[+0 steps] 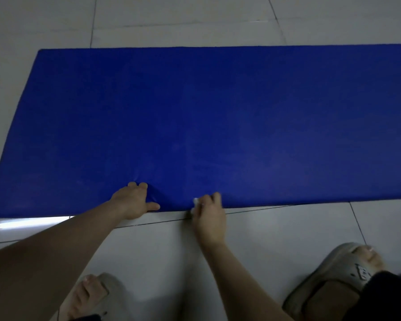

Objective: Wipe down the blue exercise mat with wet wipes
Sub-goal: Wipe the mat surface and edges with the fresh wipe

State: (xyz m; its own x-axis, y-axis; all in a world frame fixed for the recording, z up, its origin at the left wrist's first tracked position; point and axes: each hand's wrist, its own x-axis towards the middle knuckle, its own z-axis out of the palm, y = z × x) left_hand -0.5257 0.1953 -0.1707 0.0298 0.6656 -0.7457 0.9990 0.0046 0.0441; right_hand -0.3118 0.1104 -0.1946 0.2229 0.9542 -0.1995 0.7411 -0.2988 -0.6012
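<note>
A long blue exercise mat (pixel 218 117) lies flat on a pale tiled floor and runs off the right edge of the view. My left hand (pixel 134 201) grips the mat's near edge, fingers on top and thumb along the rim, puckering the mat there. My right hand (pixel 210 210) sits just to its right at the same edge, fingers curled round a small white wet wipe (pixel 196 201), of which only a corner shows.
Pale floor tiles (pixel 171 251) with dark grout lines surround the mat. My two feet in grey slippers stand close behind the hands, the left slipper (pixel 90 295) and the right slipper (pixel 338 274). A bright reflection lies on the floor at lower left.
</note>
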